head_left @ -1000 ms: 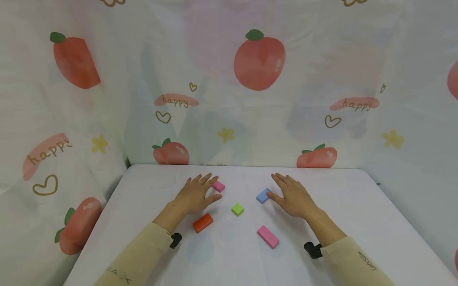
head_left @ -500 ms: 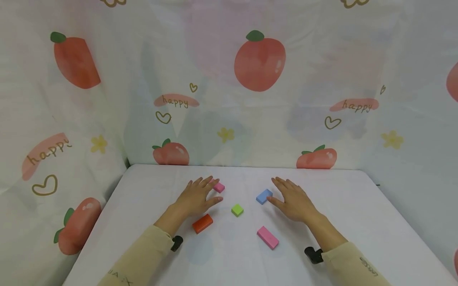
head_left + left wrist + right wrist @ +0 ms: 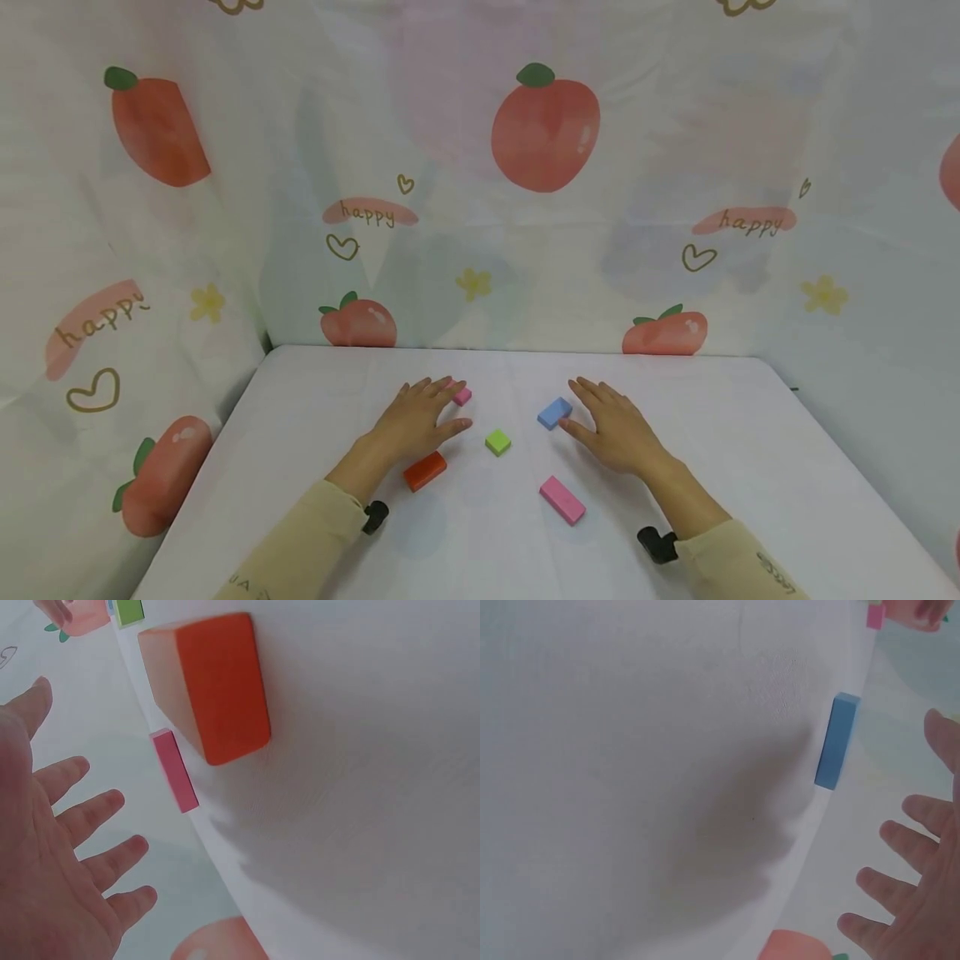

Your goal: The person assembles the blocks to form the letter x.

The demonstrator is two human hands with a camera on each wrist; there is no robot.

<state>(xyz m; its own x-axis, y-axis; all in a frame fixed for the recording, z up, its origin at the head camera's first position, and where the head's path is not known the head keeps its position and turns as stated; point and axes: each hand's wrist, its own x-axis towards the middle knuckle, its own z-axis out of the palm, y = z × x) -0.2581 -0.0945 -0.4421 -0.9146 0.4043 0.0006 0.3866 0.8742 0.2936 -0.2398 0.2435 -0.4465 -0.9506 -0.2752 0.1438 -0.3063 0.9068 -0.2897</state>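
In the head view the left hand hovers with spread fingers above the table, its fingertips overlapping the far pink block and a red block just below its wrist. The right hand also hovers, palm down, thumb by the blue block. Between the hands lies a small green block; nearer the front is a longer pink block. Both wrist views show straight, empty fingers: the left hand beyond the red block, the right hand beside the blue block.
A white-covered table carries the blocks. Behind it and at the left hangs a cloth backdrop printed with fruit, hearts and flowers. A black wrist device sits by the right cuff, another by the left.
Both hands have shifted slightly toward the front of the table, the left one also a little to the right. The blocks lie where they were.
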